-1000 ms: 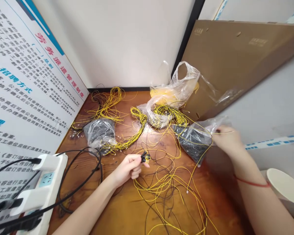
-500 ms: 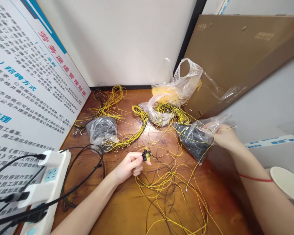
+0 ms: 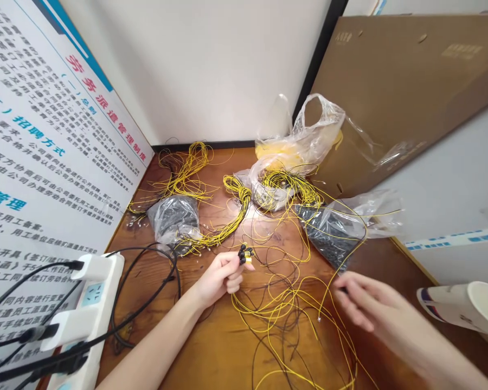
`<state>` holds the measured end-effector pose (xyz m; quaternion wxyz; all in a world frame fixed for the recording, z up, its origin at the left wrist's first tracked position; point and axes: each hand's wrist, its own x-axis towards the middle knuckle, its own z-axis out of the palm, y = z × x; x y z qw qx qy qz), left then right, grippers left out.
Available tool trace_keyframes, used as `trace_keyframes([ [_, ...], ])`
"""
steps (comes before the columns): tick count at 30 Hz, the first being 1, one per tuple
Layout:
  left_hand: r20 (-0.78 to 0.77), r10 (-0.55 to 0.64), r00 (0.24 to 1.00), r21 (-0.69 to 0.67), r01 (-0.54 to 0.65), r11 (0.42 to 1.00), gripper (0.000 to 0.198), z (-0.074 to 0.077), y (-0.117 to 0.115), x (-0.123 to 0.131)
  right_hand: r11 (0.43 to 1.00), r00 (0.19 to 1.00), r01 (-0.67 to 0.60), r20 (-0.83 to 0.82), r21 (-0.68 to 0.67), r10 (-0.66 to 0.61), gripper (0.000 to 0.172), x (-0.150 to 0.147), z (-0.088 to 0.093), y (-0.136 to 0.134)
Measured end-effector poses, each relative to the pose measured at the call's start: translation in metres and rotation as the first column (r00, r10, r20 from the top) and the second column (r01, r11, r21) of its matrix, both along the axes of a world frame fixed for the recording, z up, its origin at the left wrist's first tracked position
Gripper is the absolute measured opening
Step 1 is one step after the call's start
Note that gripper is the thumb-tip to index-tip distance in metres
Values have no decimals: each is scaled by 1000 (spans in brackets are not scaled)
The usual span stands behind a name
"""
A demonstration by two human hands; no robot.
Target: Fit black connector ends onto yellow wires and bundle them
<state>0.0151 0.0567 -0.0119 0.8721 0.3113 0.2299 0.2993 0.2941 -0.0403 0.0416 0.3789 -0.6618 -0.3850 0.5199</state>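
My left hand (image 3: 222, 279) grips a small bunch of black and yellow wire-end connectors (image 3: 246, 254), with thin wires trailing from it. Those loose yellow and black wires (image 3: 276, 319) spread over the wooden table (image 3: 195, 346) in front of me. My right hand (image 3: 366, 300) is motion-blurred above the table's right side, near the wires and just below a clear plastic bag of small black parts (image 3: 329, 238). Its fingertips are close to a dark spot, and I cannot tell whether it holds a thin wire.
Yellow wire coils (image 3: 236, 216) and a second bag of black parts (image 3: 173, 219) lie on the table. A bag of yellow items (image 3: 301, 141) stands at the back. A power strip (image 3: 89, 319) with black cables sits at the left, beside a printed wall poster (image 3: 52, 135).
My right hand has left the plastic bag and moved down toward the table's near right. My left hand keeps its hold on the connectors. The view has shifted slightly.
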Motion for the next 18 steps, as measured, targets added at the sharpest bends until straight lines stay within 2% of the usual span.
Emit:
trace_keyframes([
  [1,1,2,1000,-2,-2,1000,41,0,0,0,995,987,-74,-147,-60,64,48,-19,-2,6],
  [3,0,5,1000,-4,-5,1000,42,-1,1,0,982,932,-169,-339,-85,131,50,-52,-8,22],
  [6,-4,11,1000,0,-11,1000,43,-2,1,-1,981,870,-172,-480,-87,110,43,-81,-18,44],
  [10,-2,14,1000,5,-14,1000,42,-2,1,-1,979,830,-187,-546,-77,116,42,-87,-24,58],
  [14,10,11,1000,3,-11,1000,41,-2,2,0,973,836,-220,-527,-72,150,38,-84,-25,57],
  [18,11,10,1000,-1,-10,1000,42,-3,2,-1,978,841,-178,-534,-113,91,37,-84,-30,52],
])
